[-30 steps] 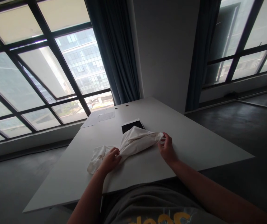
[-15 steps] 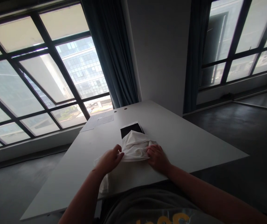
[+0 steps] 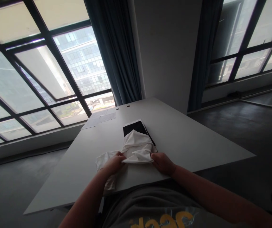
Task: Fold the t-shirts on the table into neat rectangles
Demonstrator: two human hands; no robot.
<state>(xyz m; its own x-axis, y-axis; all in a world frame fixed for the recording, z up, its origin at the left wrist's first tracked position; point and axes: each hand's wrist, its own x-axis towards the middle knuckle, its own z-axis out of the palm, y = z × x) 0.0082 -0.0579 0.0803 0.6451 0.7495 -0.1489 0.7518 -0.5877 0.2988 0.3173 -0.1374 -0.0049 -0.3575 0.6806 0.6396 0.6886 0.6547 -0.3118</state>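
A thin white cloth [image 3: 138,145], perhaps a garment, lies rumpled on the table in front of me. It covers the near part of a flat black rectangular item [image 3: 134,127] with a pale edge, whose far end and right side show. My left hand [image 3: 114,163] pinches the cloth's near left edge between thumb and fingers. At the near right corner, my right hand [image 3: 163,163] is closed on the same cloth. More of the fabric trails left beneath my left wrist towards the front table edge.
The white table [image 3: 192,142] stretches away from me, with printed paper sheets [image 3: 101,117] at its far left. Two small dark round holes sit near the far edge. Beyond stand a blue curtain [image 3: 113,53], a pillar [image 3: 166,50] and windows, one pane tilted open.
My left fingers have closed on the cloth's near edge, and my right hand grips its corner with a tighter pinch. The near edge is drawn straighter. The view has shifted slightly.
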